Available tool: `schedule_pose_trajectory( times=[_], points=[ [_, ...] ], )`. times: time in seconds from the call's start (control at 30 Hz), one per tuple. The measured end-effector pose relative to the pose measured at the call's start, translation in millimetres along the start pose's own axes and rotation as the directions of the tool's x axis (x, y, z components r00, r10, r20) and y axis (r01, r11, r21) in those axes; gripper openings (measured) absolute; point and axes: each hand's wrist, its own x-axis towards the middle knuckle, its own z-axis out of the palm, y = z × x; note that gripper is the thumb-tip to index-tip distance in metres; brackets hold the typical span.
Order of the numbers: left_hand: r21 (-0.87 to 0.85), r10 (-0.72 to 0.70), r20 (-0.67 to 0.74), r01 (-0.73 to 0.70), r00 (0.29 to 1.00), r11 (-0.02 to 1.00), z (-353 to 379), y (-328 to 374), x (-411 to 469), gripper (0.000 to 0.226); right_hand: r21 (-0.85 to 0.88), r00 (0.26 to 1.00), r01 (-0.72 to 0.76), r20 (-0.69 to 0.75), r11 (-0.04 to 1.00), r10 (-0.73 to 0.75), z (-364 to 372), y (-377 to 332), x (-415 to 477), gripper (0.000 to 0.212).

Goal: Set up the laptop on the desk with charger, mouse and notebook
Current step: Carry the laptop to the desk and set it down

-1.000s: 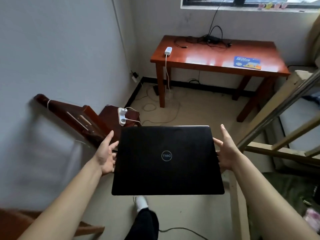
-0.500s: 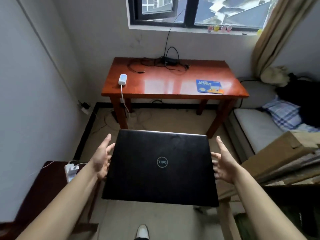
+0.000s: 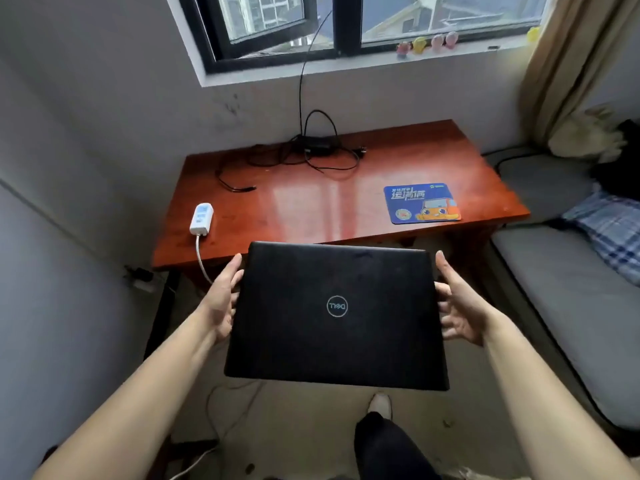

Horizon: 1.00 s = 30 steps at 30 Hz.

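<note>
Desk [image 3: 311, 209] nearer than before, laptop [image 3: 336, 313] carried up to its front edge

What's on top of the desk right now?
On the desk: a black charger with tangled cables at the back, a white adapter left, a blue mouse pad right. The laptop covers part of the front edge.
</note>
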Motion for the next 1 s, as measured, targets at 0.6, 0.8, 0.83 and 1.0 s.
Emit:
schedule_pose_trajectory(
  times=[0.6, 0.8, 0.83, 1.0],
  points=[
    [-0.138, -0.148, -0.126, 0.131, 0.981, 0.982, 26.8, 152.6, 226.0, 0.074, -0.099, 0.993, -0.099, -0.076, 0.99, 0.091, 1.8, -269.6, 242.7, 0.111],
    [-0.176, -0.233, -0.068, 0.218, 0.97, 0.96, 26.5, 189.4, 325.1, 0.051, -0.099, 0.958, -0.24, -0.183, 0.966, 0.219, 18.4, -310.1, 318.5, 0.123],
    [-0.177, -0.257, -0.057, 0.244, 0.965, 0.954, 24.2, 197.8, 344.9, 0.05, -0.096, 0.948, -0.268, -0.202, 0.959, 0.245, 23.0, -318.7, 335.0, 0.123],
    [-0.174, -0.32, -0.056, 0.306, 0.946, 0.936, 18.8, 218.4, 409.1, 0.052, -0.05, 0.934, -0.277, -0.247, 0.96, 0.257, 38.9, -341.6, 385.2, 0.082]
  ],
)
